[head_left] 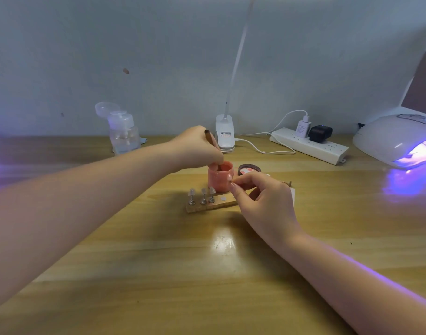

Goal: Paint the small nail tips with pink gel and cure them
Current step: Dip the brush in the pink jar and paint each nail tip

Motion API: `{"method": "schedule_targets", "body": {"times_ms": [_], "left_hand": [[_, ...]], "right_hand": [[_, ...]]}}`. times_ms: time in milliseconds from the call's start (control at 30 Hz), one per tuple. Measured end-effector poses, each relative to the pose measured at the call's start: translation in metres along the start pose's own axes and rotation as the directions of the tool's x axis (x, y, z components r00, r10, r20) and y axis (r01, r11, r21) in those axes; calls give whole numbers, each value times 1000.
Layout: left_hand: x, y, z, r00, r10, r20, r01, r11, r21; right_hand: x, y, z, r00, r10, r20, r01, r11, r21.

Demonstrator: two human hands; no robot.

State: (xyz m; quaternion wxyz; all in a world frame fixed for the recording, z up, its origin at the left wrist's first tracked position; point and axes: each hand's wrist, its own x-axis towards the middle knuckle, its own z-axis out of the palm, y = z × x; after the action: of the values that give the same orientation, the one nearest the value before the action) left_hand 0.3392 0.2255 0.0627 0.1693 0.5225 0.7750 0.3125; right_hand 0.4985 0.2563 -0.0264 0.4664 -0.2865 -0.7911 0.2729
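An open pink gel jar point(219, 181) stands at the middle of the wooden table point(159, 262). My left hand point(197, 148) grips a brown brush point(213, 146) whose tip dips into the jar. My right hand point(260, 197) pinches a small nail tip point(230, 182) between thumb and forefinger, right beside the jar. In front of the jar lies a wooden holder strip point(207, 206) with three clear nail tips point(202, 193) standing on metal pegs. At the far right a white curing lamp point(398, 139) glows purple.
The jar's dark lid point(249, 169) lies behind my right hand. Along the back wall are a clear pump bottle point(122, 131), a clip lamp base point(225, 137) and a white power strip point(308, 146) with plugs and cables.
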Motion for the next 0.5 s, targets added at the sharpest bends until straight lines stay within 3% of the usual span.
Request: {"method": "schedule_targets", "body": {"times_ms": [133,233,367,500], "left_hand": [[2,-6,-13,989,-128,-80,105,963,-248],[-5,-17,-20,969,-241,-55,183,849,-496],[-27,-38,-21,980,-165,-113,47,740,-671],[-50,-49,-13,957,-23,-289,-163,783,-601]], "right_hand": [[1,0,0,1000,-1,18,1,1000,-10],[1,0,-1,1000,-2,28,3,1000,-19],[1,-1,-1,1000,-4,25,5,1000,-29],[1,-1,-2,999,16,30,-15,1000,-17]]}}
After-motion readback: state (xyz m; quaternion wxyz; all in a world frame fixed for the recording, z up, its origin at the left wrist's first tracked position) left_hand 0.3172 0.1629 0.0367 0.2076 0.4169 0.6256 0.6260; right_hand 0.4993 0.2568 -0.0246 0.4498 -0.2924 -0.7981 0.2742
